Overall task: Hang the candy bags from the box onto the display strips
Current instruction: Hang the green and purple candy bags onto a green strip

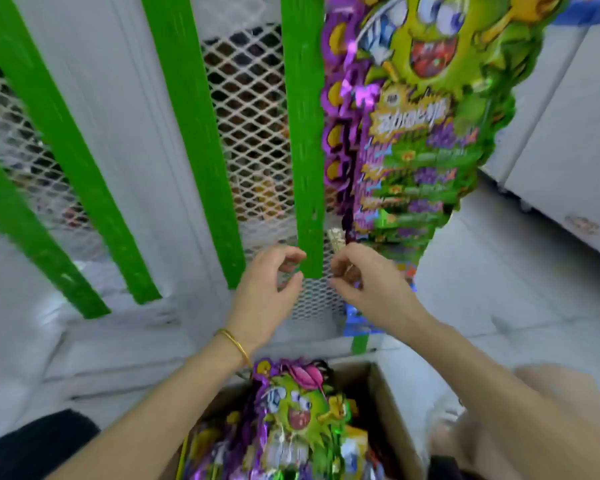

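Several green display strips hang on a white mesh rack; the nearest strip (305,140) ends between my two hands. My left hand (267,289) is just left of its lower tip, fingers curled apart and holding nothing. My right hand (368,278) is just right of the tip, fingers bent and empty as far as I can see. Green-and-purple monster candy bags (420,126) hang stacked on the strip to the right. A cardboard box (385,396) below my arms holds several more of these bags (295,410).
The white mesh rack (246,126) stands right in front. Two more green strips (187,140) (56,143) hang bare to the left. A white freezer cabinet (555,150) sits at the right, with grey tiled floor around it. My knee (561,420) is beside the box.
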`<state>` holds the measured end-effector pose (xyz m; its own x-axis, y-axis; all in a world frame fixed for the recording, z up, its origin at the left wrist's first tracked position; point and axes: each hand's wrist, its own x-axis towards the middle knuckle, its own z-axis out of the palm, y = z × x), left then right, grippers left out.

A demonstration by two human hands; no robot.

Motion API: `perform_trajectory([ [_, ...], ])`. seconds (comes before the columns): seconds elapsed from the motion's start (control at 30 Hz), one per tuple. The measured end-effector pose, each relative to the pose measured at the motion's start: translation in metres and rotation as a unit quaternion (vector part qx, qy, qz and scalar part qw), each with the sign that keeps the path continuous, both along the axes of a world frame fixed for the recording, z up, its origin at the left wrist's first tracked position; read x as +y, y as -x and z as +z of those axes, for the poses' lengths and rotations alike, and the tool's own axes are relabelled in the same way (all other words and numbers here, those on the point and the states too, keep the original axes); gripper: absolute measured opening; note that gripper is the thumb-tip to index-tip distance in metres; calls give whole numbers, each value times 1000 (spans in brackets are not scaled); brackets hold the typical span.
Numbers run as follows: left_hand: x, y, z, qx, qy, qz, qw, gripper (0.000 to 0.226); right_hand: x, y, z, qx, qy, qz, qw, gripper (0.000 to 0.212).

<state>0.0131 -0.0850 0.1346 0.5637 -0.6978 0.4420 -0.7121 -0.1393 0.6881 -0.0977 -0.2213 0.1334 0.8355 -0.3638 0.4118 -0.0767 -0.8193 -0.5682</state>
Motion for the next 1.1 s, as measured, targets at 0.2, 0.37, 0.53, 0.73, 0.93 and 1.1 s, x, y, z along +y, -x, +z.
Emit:
perform_trajectory([
  [0.2,65,-14,-111,132,-177,58,974,21,26,-10,-155,303,-66,75,948,25],
  [0.37,61,-22,-127,159,-210,60,963,21,23,-12,-208,366,-36,-32,929,48],
  [0.53,63,-26,-133,157,-213,73,962,22,14,-19,-212,331,8,-81,940,25],
  [0.73,63,-25,-130,62,-259,20,964,36,7,-32,-165,256,-237,38,936,18],
  [0.93,43,-9,-91,95,-230,-52,967,17,13,-11,-89,159,-374,106,907,11],
  [1.1,25,-3,-26,116,-186,-87,972,15,-2,18,-30,119,-282,73,949,16],
])
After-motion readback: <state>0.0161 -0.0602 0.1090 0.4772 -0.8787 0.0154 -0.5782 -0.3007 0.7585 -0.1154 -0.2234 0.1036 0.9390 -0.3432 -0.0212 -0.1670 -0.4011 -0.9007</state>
